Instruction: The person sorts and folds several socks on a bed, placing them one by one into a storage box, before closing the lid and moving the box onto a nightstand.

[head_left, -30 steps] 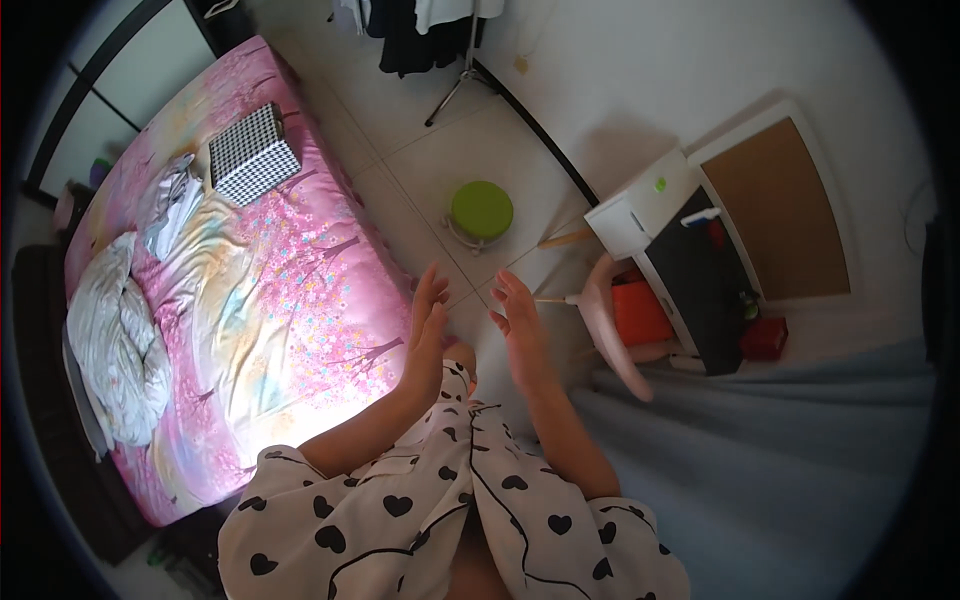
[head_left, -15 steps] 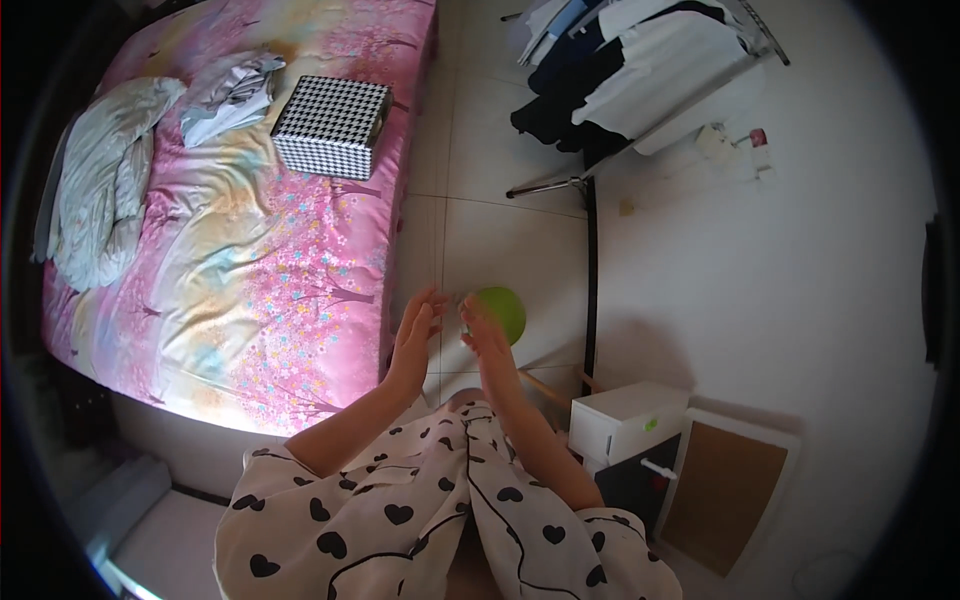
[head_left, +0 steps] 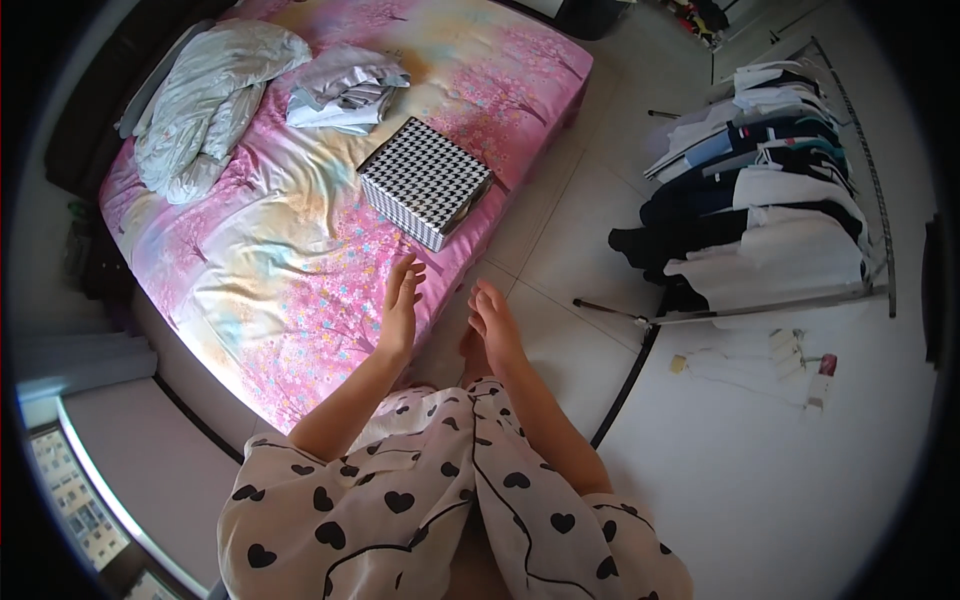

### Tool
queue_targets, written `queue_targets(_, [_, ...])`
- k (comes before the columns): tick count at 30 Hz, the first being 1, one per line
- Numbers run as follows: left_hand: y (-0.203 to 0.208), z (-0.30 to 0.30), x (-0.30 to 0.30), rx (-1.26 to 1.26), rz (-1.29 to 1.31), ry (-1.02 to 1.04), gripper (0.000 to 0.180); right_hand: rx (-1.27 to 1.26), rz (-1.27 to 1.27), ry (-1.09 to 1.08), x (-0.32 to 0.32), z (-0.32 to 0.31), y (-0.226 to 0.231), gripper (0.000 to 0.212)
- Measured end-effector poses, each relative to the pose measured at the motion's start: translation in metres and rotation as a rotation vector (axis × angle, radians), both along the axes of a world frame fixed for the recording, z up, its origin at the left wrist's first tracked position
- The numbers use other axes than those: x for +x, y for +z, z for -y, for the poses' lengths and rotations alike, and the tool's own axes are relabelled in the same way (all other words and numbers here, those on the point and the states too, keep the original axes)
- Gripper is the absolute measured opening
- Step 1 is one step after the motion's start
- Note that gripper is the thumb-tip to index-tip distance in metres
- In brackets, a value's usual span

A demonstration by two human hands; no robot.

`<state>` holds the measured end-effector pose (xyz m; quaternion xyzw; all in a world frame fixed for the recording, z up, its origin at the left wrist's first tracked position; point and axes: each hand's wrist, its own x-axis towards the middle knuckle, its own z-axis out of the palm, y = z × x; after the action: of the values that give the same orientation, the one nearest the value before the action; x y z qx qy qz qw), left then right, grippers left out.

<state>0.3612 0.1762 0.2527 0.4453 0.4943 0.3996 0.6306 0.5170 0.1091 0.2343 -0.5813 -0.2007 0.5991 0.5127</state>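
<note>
Both my hands are raised in front of me, apart from each other, and hold nothing. My left hand is over the near right edge of the bed, its fingers loosely stretched. Beside it, above the tiled floor, my right hand is open with its fingers slightly bent and close together. Nearest to my hands on the bed is a black-and-white houndstooth box, which neither hand touches. Its right end looks partly open, but I cannot make out what is inside.
A crumpled pale quilt and folded grey-white cloth lie farther back on the pink bed. To the right stands a clothes rack hung with several garments. A window shows at the lower left.
My view has turned left toward the bed, so the box sits nearer the middle. The green round object, white cabinet and framed brown board have left the view. My hands stay raised and empty.
</note>
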Motion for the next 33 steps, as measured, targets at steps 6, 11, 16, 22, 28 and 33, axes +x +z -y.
queue_targets(6, [-0.086,-0.141,0.013,0.171,-0.233,0.336,0.048,-0.178,0.007,0.195,0.078,-0.097,-0.061,0.06])
queue_targets(11, [-0.153,-0.251,-0.004,0.031,-0.451,0.379,0.064,-0.335,-0.05,0.328,0.097,-0.168,-0.09,0.062])
queue_targets(16, [-0.161,-0.321,-0.009,0.041,-1.043,0.305,0.051,-0.526,-0.05,0.365,0.095,-0.238,-0.131,0.049])
queue_targets(22, [-0.155,-0.389,0.004,-0.064,-1.377,0.024,0.041,-0.648,-0.124,0.334,0.106,-0.283,-0.202,0.031])
queue_targets(28, [-0.166,-0.41,-0.02,-0.329,-0.957,-0.028,0.04,-0.652,-0.294,0.397,0.108,-0.297,-0.203,0.019])
queue_targets(33, [-0.112,-0.417,0.071,-0.265,-0.984,0.024,0.042,-0.607,0.025,0.352,0.173,-0.322,-0.166,0.024])
